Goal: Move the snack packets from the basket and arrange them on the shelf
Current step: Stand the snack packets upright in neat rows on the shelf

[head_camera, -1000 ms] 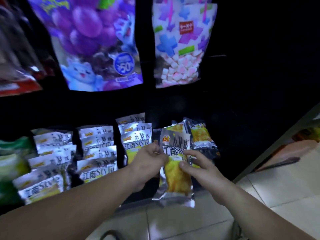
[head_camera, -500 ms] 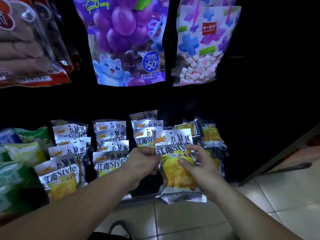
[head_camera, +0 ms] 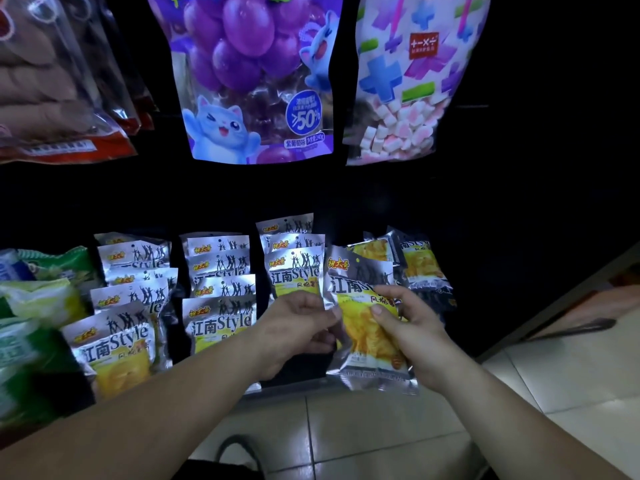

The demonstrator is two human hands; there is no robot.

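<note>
The silver-and-yellow snack packet [head_camera: 362, 336] is held upright in the air just in front of the shelf [head_camera: 298, 377], printed face toward the camera and bottom seam hanging below the shelf's front edge; it is not yet set down. The left hand [head_camera: 294, 330] pinches its left edge with curled fingers; the right hand [head_camera: 415, 327] clamps its right side, thumb pressed on the front and fingers wrapped behind; so both hands are closed on the one packet. The two-sided hold looks meant to keep the floppy foil flat and square, so that it can slide in face-forward like the others.

Just beyond the left hand stands a row of matching packets [head_camera: 294, 268], overlapped front to back; farther to that side are two more such rows [head_camera: 221, 320] [head_camera: 117, 341]. Just beyond the right hand lie a few darker packets [head_camera: 419, 263], tilted and less tidy; the held packet hangs over the gap between them and the neat row, which I judge to be the slot it is meant to fill.

Far out past the left hand are blurred green packets [head_camera: 41, 299]; above the grip hang a purple grape bag [head_camera: 256, 81] and a marshmallow bag [head_camera: 412, 84]. Below the wrists is pale tiled floor [head_camera: 381, 441], and a dark loop [head_camera: 239, 452], perhaps the basket's handle; the basket itself I cannot make out.
</note>
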